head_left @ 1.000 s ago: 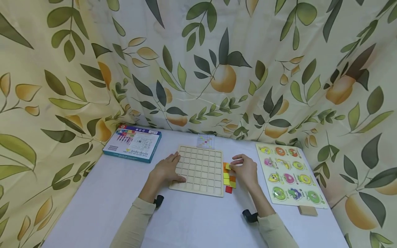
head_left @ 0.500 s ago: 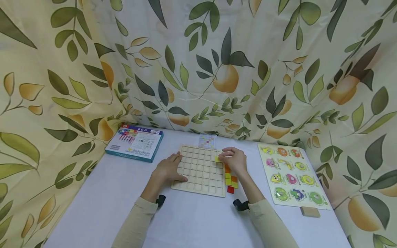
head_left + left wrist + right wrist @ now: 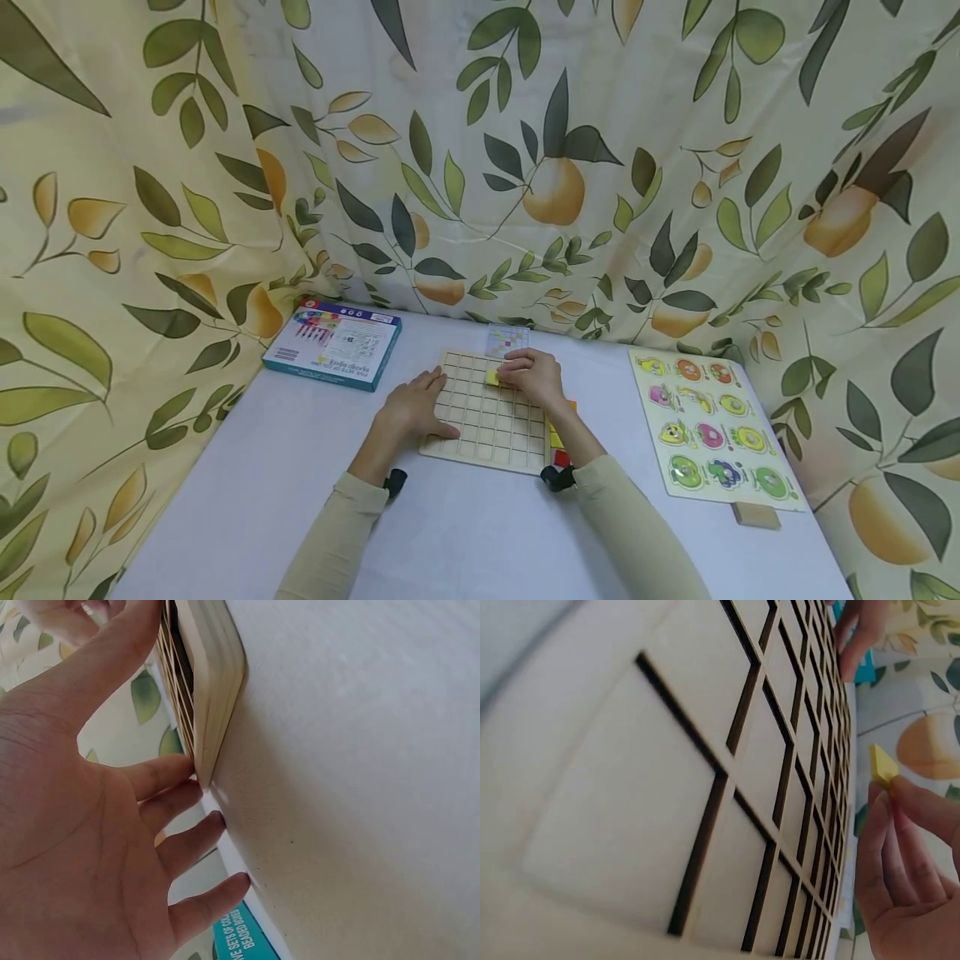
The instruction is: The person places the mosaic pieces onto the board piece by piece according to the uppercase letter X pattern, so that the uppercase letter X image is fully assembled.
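The left sleeve (image 3: 333, 537) and the right sleeve (image 3: 641, 525) are light beige (nearer sand than white), both long and of plain cloth. A small, rounded black device (image 3: 396, 482) juts out at the right side of the left cuff (image 3: 366, 493), and a second black device (image 3: 557, 479) at the left side of the right cuff (image 3: 592, 473). The left hand (image 3: 408, 411) and the right hand (image 3: 536, 379) are bare.

1. Grid board (image 3: 489, 423): pale wood, matt, smooth.
2. Tile (image 3: 883, 763): smooth yellow surface; material indeterminate.
3. Tabletop (image 3: 465, 533): matt white covering.
4. Curtain (image 3: 465, 217): printed cloth, creased.
5. Box (image 3: 333, 343): printed card, smooth.
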`<state>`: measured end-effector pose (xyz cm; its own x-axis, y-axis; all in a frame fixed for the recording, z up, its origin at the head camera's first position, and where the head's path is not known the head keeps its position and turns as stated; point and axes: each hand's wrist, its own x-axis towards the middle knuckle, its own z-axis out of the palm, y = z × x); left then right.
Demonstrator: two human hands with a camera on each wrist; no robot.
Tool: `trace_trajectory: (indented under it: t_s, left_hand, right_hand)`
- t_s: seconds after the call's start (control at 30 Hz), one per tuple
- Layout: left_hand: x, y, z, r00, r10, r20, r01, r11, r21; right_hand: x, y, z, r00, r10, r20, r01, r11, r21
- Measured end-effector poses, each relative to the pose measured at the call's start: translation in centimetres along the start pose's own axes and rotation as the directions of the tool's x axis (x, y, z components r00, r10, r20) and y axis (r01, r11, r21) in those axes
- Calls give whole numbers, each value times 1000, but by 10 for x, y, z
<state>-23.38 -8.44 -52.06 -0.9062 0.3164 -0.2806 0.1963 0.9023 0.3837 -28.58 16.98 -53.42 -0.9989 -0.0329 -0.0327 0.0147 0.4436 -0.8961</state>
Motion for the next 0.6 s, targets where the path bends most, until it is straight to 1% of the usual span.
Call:
trace_trajectory:
  t_s: [0.13, 0.33, 0.4, 0.5, 0.6]
  left_hand:
    - [1, -3, 1, 1000, -1, 3, 1, 1000, 8]
    - [3, -4, 2, 1000, -3, 5, 3, 1000, 12]
    - [3, -4, 1, 1000, -2, 6, 2, 1000, 14]
    - [3, -3, 1, 1000, 1, 4, -1, 1000, 19]
    - [3, -2, 1, 1000, 5, 1, -5, 1000, 17]
  right_hand:
    - [7, -5, 10, 1000, 1, 27, -2, 999, 40]
    - [13, -16, 26, 999, -32, 39, 30, 998, 58]
    - [15, -18, 31, 998, -48, 44, 46, 998, 41]
    - [20, -19, 37, 995, -84, 47, 85, 996, -13]
    - [25, -17, 42, 994, -105, 39, 107, 993, -58]
